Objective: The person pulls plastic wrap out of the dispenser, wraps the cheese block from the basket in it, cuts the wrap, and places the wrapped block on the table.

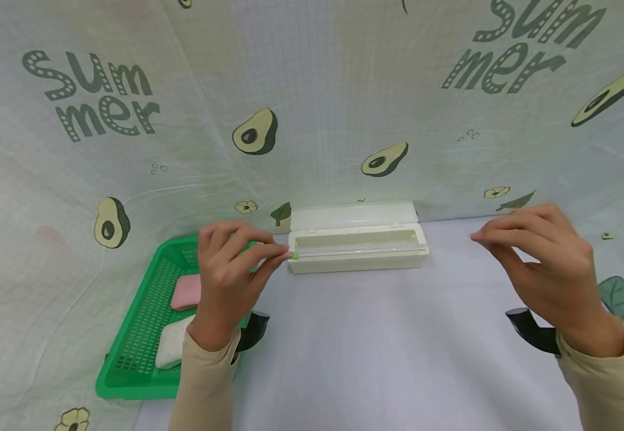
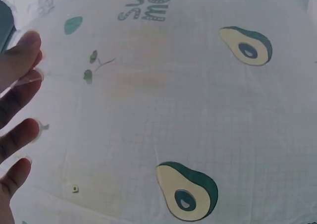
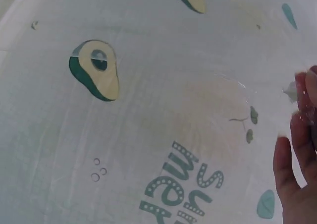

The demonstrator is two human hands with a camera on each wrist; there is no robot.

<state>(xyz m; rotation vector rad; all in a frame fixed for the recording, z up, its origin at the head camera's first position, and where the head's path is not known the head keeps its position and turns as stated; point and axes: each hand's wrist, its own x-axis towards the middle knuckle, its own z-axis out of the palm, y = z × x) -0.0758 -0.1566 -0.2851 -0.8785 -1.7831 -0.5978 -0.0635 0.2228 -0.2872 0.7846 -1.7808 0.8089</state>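
A barely visible sheet of clear plastic film point(image 3: 85, 50) shows in the right wrist view, where its edge crosses a printed avocado. My left hand point(image 1: 228, 269) is raised, pinching the film between thumb and fingertips. Level with it on the right, my right hand point(image 1: 548, 263) also pinches film with its fingertips; glints show at those fingers point(image 3: 302, 122). Behind and between the hands stands a long white film dispenser box point(image 1: 360, 263), its lid point(image 1: 352, 214) tipped back. A small green piece point(image 1: 295, 256) sits at the box's left end, beside my left fingertips in the head view.
At the left a green basket point(image 1: 128, 344) holds a pink item point(image 1: 186, 292) and a white item point(image 1: 173, 344), partly hidden by my left arm. A white surface point(image 1: 376, 347) spreads below the hands. An avocado-printed sheet point(image 1: 312, 78) hangs behind the box.
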